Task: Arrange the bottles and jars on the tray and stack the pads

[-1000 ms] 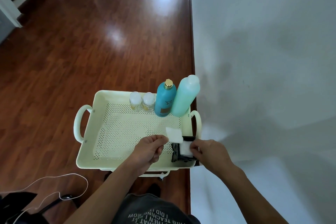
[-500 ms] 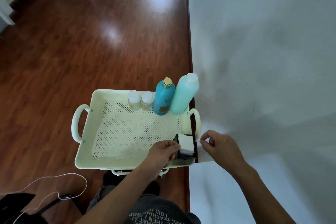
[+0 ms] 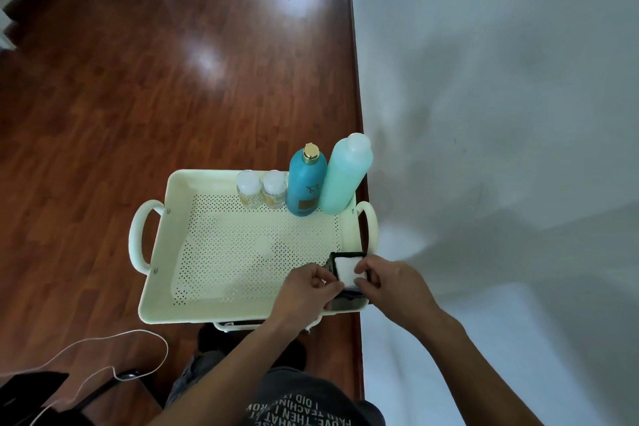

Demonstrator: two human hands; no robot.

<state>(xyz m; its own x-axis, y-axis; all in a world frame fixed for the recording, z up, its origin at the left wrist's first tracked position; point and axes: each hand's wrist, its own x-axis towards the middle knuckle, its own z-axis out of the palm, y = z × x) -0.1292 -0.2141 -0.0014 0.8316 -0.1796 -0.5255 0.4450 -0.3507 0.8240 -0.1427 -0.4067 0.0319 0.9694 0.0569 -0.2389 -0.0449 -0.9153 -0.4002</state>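
Both hands, left hand (image 3: 307, 290) & right hand (image 3: 390, 282), pinch the white pads (image 3: 347, 270) w/ fingers narrow, in the tray's (image 3: 179, 311) near-right corner.

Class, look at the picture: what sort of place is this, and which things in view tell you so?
Probably a room in a home: polished wooden floor, plain white wall, and a cream tray holding toiletry bottles.

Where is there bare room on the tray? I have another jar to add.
Free: the tray floor from its left wall to the pads, in front of the jars. Crowded: the back right bottles and the front right corner.
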